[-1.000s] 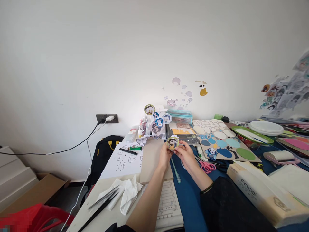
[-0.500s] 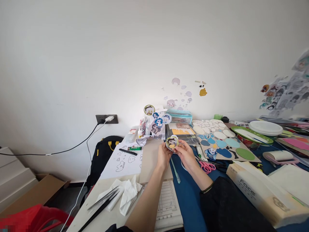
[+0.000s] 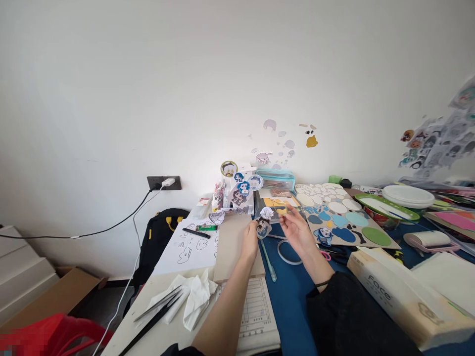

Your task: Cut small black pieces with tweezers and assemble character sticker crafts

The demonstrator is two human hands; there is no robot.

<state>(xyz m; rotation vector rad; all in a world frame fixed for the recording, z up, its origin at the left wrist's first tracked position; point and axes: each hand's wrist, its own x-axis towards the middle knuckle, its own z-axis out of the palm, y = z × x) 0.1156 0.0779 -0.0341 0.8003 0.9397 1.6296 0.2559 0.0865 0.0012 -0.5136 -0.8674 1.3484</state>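
Observation:
My left hand (image 3: 251, 243) is closed on a paper cutout figure (image 3: 263, 227) with a dark-and-pale head, held up over the desk. A white line-drawn paper piece (image 3: 266, 213) shows just above it. To the right, my right hand (image 3: 298, 233) is raised with its fingertips pinched on a small yellow paper piece (image 3: 282, 211), apart from the figure. Below that hand a pale ring (image 3: 290, 252) lies on the blue cloth (image 3: 287, 296). A light-green pen (image 3: 269, 262) rests beside the beige board (image 3: 233, 247).
Tweezers (image 3: 159, 311) and crumpled tissue (image 3: 200, 296) lie at the front left. Pink-handled scissors (image 3: 325, 255) are partly hidden by my right wrist. A tissue pack (image 3: 393, 296) is at the right. Behind stand a clear pencil case (image 3: 276, 178) and a board of coloured cutouts (image 3: 345, 217).
My hands have moved apart; the right went right with the yellow piece, off the figure. The left still holds the figure, now tilted. The ring on the cloth shows more fully.

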